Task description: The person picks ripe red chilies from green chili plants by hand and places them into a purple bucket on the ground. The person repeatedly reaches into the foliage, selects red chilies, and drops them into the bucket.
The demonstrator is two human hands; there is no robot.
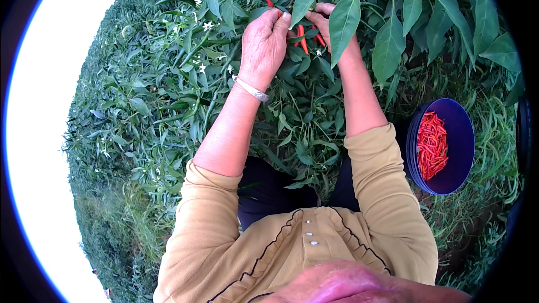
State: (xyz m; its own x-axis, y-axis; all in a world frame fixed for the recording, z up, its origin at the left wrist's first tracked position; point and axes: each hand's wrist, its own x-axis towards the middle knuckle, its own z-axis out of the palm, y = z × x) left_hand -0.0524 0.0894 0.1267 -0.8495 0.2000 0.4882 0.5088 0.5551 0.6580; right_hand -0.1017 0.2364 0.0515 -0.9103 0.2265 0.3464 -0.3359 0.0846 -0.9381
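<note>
My left hand (264, 44) is among the leaves of a chili pepper plant, a metal bangle (251, 89) around its wrist. Thumb and forefinger are closed on a small red chili pepper (278, 14), of which only a bit shows. Just beyond the knuckles another red tip (269, 3) sticks out. To the right, my right hand (322, 21) reaches into the same plant; a large green leaf (345, 25) covers part of it, and its fingertips are hard to make out. Between and below the hands hang ripe red chili peppers (302, 40), close to the right fingers.
A dark blue bucket (462, 147), partly filled with picked red chilies (432, 146), stands tilted in the grass at my right. Dense pepper plants (168, 80) with white flowers and long green peppers spread to the left. Leafy stems (389, 50) overhang the right forearm.
</note>
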